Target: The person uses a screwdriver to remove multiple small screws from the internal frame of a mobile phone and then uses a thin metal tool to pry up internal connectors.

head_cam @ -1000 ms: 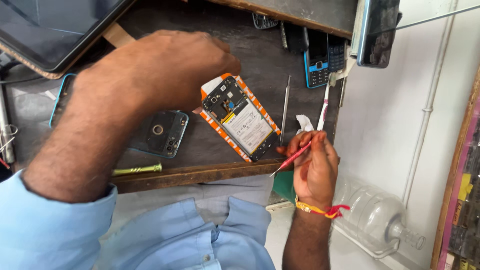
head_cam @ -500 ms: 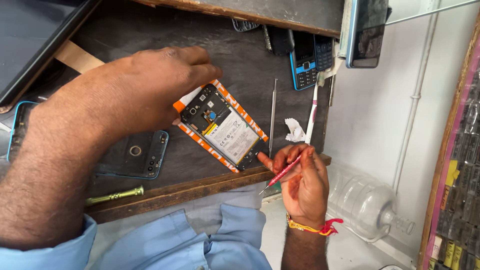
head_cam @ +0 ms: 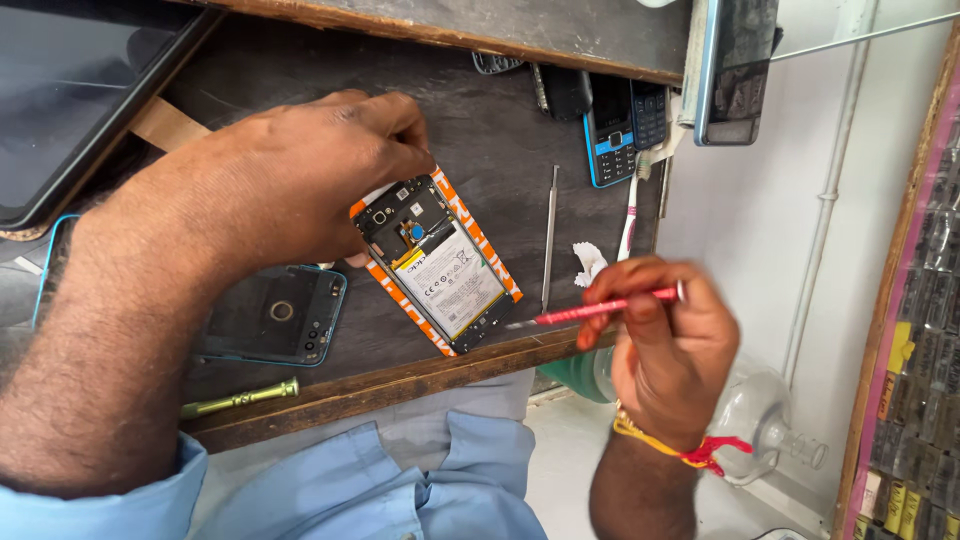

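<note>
My left hand grips the top end of an opened smartphone, which lies back-up on the dark worktop with its white battery and circuit board exposed and an orange frame around it. My right hand holds a red-handled screwdriver level, its tip pointing left at the phone's lower right corner, just short of touching it. The removed back cover, black with a blue rim, lies left of the phone under my left forearm.
A thin metal pry tool, a toothbrush and a scrap of white tissue lie right of the phone. Two keypad phones stand at the back. A brass-coloured driver lies near the wooden front edge; a tablet rests top left.
My right hand has lifted and turned the screwdriver from tilted downward to level, its tip now at the phone's lower corner. The left hand keeps its hold on the phone.
</note>
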